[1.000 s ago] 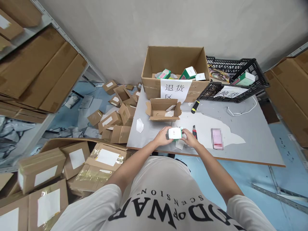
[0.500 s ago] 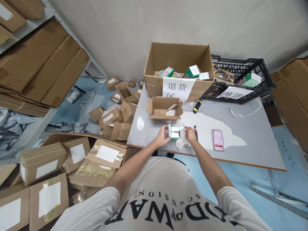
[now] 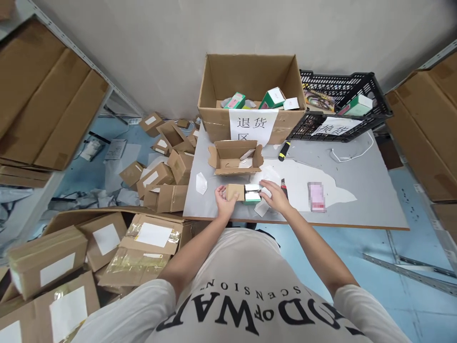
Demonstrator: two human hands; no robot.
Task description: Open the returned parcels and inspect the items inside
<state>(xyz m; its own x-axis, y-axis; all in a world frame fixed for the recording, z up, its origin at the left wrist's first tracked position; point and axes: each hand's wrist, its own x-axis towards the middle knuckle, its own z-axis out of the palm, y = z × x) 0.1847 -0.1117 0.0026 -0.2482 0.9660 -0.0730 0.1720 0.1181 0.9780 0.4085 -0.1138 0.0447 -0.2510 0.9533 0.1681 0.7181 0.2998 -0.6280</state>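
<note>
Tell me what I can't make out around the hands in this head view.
- Pink item on the table: blurred out.
- Small green-and-white box: print too small; right hand covers one end.
- Brown piece in left hand: fingers hide its near side.
- Large carton's sign: lower line hidden by the open small carton.

Grey table standing against plain wall; blue floor showing; metal shelving flanking left.

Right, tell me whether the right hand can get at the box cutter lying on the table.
Probably yes. The right hand rests at the small green and white box, and the box cutter lies on the table just beyond its knuckles, with nothing over it. The hand would have to leave the box first.
</note>
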